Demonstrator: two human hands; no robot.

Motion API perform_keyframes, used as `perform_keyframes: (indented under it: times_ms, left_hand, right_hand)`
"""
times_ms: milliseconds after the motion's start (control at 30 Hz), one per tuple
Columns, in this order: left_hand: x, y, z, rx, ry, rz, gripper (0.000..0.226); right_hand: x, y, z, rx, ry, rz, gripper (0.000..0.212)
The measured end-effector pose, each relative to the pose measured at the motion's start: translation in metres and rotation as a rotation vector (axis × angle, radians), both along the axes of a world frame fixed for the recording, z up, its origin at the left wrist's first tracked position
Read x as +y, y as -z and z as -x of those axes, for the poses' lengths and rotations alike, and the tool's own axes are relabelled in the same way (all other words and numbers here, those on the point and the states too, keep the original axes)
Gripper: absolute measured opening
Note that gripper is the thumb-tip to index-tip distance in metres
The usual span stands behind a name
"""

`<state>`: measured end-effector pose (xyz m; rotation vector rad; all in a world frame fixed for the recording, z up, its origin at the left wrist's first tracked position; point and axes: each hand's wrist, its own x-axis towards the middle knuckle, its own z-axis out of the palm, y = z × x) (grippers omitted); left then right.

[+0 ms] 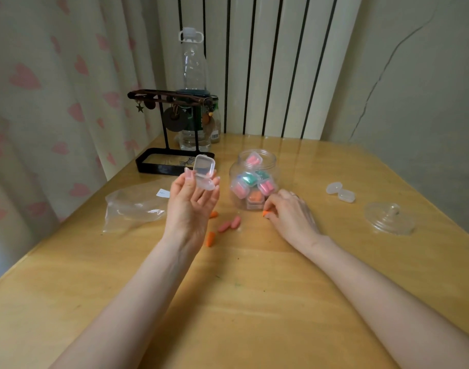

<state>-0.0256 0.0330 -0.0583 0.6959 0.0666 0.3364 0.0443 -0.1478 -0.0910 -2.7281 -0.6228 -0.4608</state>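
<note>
My left hand is raised palm up and holds a small clear plastic case with its lid hinged open, pinched between thumb and fingertips. My right hand rests low on the table and pinches an orange earplug right in front of the clear jar. The jar is open and holds several small cases with pink, green and orange earplugs. Loose on the table between my hands lie two pink earplugs and two orange ones.
The wooden table also carries an empty clear bag at left, a black jewellery stand with a tray, and a tall clear bottle behind. At right lie another open clear case and the jar's clear lid.
</note>
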Motion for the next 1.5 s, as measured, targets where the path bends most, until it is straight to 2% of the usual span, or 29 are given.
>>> perform_keyframes:
  times_ms: [33,100,167,333,433,600,767,900,967,1033,1100,1167,1233,1333,1500]
  left_hand:
    - [0.000,0.000,0.000,0.003,0.005,-0.014,0.018]
    - [-0.002,0.001,-0.001,0.003,0.019,-0.034,0.017]
    - [-0.004,0.001,-0.001,-0.006,0.030,-0.036,0.013]
    - [-0.011,0.001,0.001,0.000,0.083,-0.060,0.012]
    - [-0.014,0.000,0.003,0.012,0.100,-0.072,0.014]
    - [-0.013,0.001,0.003,0.018,0.102,-0.076,0.018]
    - [-0.016,0.003,0.004,-0.006,0.147,-0.074,0.020]
    - [-0.022,0.004,0.007,0.033,0.329,0.064,0.017]
    - [-0.028,0.004,0.009,0.069,0.421,0.190,0.016]
    - [-0.035,0.006,0.010,0.108,0.468,0.262,0.017]
    - [-0.041,0.010,0.010,0.127,0.487,0.266,0.023]
    - [-0.045,0.014,0.010,0.132,0.478,0.226,0.035]
    - [-0.048,0.015,0.011,0.128,0.488,0.160,0.042]
    - [-0.051,0.012,0.017,0.107,0.538,0.052,0.045]
    - [-0.051,0.009,0.019,0.112,0.564,0.018,0.042]
  right_hand:
    - [-0.002,-0.004,-0.001,0.012,0.019,-0.054,0.009]
    - [-0.012,-0.020,-0.001,0.073,0.097,-0.292,0.007]
    - [-0.030,-0.036,-0.005,0.177,0.176,-0.510,0.015]
    - [-0.066,-0.031,-0.002,0.521,0.168,-0.654,0.018]
    - [-0.070,-0.020,0.000,0.646,0.180,-0.729,0.032]
    - [-0.073,-0.011,-0.003,0.508,0.196,-0.494,0.031]
    - [-0.070,-0.008,-0.001,0.431,0.080,-0.420,0.050]
    - [-0.063,-0.003,-0.004,0.366,0.059,-0.359,0.033]
    - [-0.061,-0.003,-0.001,0.344,0.076,-0.384,0.027]
    - [-0.059,-0.012,0.006,0.306,0.061,-0.516,0.026]
    - [-0.054,-0.030,0.018,0.258,-0.032,-0.718,0.030]
    - [-0.044,-0.050,0.036,0.241,-0.192,-0.836,0.032]
    - [-0.029,-0.059,0.053,0.242,-0.286,-0.801,0.033]
    - [-0.014,-0.051,0.062,0.193,-0.265,-0.686,0.030]
    - [-0.015,-0.045,0.061,0.166,-0.271,-0.698,0.031]
